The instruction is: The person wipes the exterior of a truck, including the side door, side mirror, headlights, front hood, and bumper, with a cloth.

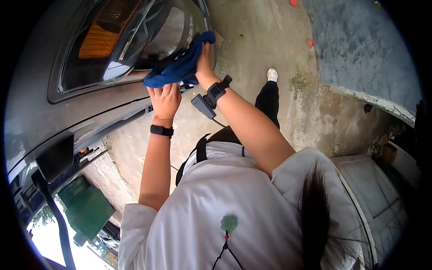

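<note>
Dark hair [315, 211] hangs before my white shirt [202, 189]; my left hand [165, 101] and right hand [204, 65] hold blue cloth [173, 73] at the headlight [168, 33].

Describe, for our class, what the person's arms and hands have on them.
White sleeves end above the elbows. The left hand is gloveless, with a slim black wristband. The right hand, also gloveless, has a bulkier black wrist strap beside a dark box with a cable.

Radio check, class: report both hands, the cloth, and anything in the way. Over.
Left hand, right hand: both at blue cloth. Cloth at headlight edge, underside hidden. No obstruction seen.
</note>
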Demonstrator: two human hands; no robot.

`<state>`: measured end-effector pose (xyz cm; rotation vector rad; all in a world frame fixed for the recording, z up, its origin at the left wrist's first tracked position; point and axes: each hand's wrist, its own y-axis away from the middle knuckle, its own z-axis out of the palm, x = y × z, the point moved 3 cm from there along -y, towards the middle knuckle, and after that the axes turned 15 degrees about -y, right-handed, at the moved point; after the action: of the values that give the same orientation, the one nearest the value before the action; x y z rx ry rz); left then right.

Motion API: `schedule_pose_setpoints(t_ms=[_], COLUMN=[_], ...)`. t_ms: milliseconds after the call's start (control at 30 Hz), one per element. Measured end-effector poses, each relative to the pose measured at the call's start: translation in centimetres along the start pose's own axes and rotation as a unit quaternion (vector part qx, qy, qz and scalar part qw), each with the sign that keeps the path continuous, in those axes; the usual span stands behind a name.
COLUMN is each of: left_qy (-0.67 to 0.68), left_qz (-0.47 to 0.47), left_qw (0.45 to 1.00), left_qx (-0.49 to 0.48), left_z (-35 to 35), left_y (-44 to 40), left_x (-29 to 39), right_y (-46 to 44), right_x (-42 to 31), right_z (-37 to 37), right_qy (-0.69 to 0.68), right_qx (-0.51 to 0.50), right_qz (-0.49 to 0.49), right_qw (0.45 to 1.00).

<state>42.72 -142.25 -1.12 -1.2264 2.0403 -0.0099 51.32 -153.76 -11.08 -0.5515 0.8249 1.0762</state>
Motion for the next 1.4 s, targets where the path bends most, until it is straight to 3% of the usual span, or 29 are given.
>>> schedule_pose_setpoints(t_ms=[33,100,167,267,300,433,533,600,733,800,833,1000,1100,1167,1300,1400], left_qy=[0.015,0.072,0.114,0.088,0.100,0.028,-0.014,-0.036,-0.029,-0.027,-0.028,-0.028,-0.027,-0.029,-0.031,-0.003], left_qz=[0.027,-0.051,-0.141,-0.206,-0.224,-0.226,-0.237,-0.234,-0.219,-0.168,-0.143,-0.194,-0.260,-0.193,-0.077,-0.021], left_qw=[0.999,0.996,0.983,0.966,0.955,0.962,0.954,0.961,0.975,0.984,0.985,0.980,0.965,0.980,0.996,0.999], left_qx=[-0.023,-0.021,0.033,0.131,0.168,0.152,0.183,0.143,0.017,-0.051,-0.091,-0.044,0.036,0.035,0.033,0.037], left_z=[0.6,-1.3,-3.3,-8.4,-9.5,-8.6,-3.2,-1.0,1.2,1.4,1.2,-3.3,-4.6,-4.3,-0.7,1.5], left_y=[1.3,1.7,2.0,0.1,-0.4,-0.4,1.5,2.7,5.3,5.7,6.7,6.3,6.6,7.1,10.7,13.0], left_x=[-0.2,-1.6,-3.7,-8.3,-10.1,-13.3,-11.5,-9.2,-5.4,-5.3,-5.5,-7.8,-12.0,-14.6,-16.8,-16.7], right_y=[1.3,3.2,5.9,6.5,5.8,3.9,4.5,4.4,3.2,3.1,3.1,4.7,7.3,8.8,11.5,14.1], right_x=[1.3,-0.1,-8.5,-15.2,-16.4,-19.5,-19.5,-17.6,-15.0,-14.2,-13.9,-15.1,-15.1,-14.1,-8.7,-2.5], right_z=[-0.4,1.0,5.0,10.0,11.0,13.3,12.7,11.0,7.3,5.9,5.8,6.6,9.0,10.7,11.9,12.4], right_qy=[-0.064,-0.047,0.113,0.178,0.200,0.269,0.385,0.417,0.447,0.457,0.428,0.468,0.465,0.457,0.351,0.268], right_qx=[0.031,0.036,-0.016,-0.085,-0.106,-0.188,-0.259,-0.281,-0.386,-0.434,-0.440,-0.389,-0.293,-0.232,-0.219,-0.109], right_qz=[0.086,0.131,0.043,-0.218,-0.297,-0.549,-0.611,-0.643,-0.621,-0.595,-0.584,-0.576,-0.535,-0.525,-0.389,-0.305], right_qw=[0.994,0.990,0.993,0.956,0.928,0.769,0.641,0.578,0.515,0.499,0.531,0.546,0.642,0.679,0.823,0.907])
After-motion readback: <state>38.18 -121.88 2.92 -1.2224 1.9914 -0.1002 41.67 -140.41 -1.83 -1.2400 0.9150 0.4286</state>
